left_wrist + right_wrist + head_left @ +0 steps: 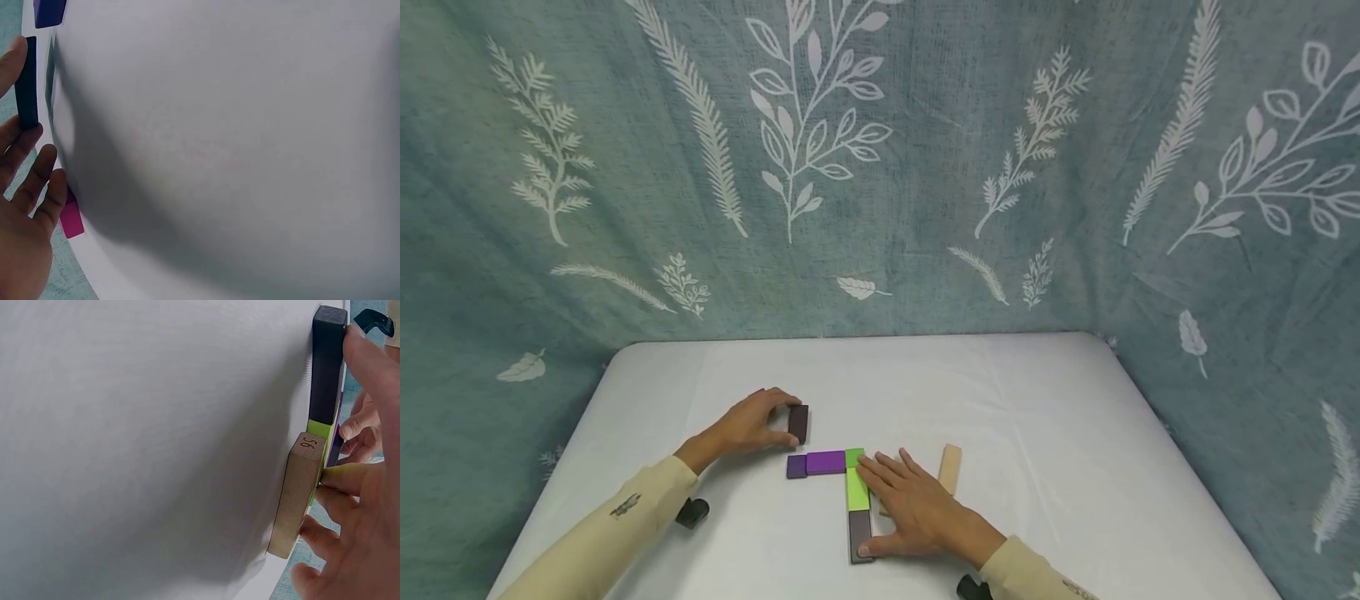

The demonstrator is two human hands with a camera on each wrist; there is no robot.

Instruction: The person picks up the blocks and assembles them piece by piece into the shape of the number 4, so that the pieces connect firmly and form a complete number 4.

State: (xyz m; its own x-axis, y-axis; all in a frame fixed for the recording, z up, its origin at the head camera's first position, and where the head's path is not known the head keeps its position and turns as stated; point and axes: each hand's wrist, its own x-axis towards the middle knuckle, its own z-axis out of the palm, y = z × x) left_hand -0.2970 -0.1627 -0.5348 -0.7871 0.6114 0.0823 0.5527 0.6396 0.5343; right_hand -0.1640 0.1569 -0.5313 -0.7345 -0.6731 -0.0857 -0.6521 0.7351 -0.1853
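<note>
The left grip (pixel 752 421) was narrowed to a pinch: thumb and forefinger held a brown block (pixel 798 424) by its ends, and I could not tell whether it was lifted off the tabletop (pixel 1037 433). Just nearer the person than that grip lay the dark purple block (pixel 797 467), joined in a row by the purple block (pixel 826 462). The left wrist view also showed a pink block (pixel 72 220) beside the little finger.

The right grip (pixel 917 512) was spread wide and clasped nothing, its thumb against the grey block (pixel 861 536) and a fingertip at the green block (pixel 854 457), with the lime block (pixel 857 490) between. The tan block (pixel 951 469) stuck out beyond its knuckles.

With only the ends pinched, the brown block could have pivoted or slipped if the thumb eased. Swung nearer, it might have knocked the dark purple block askew. Uneven pressure from the right thumb could have skewed the line, and a careless sideways slide might have dragged the tan block.
</note>
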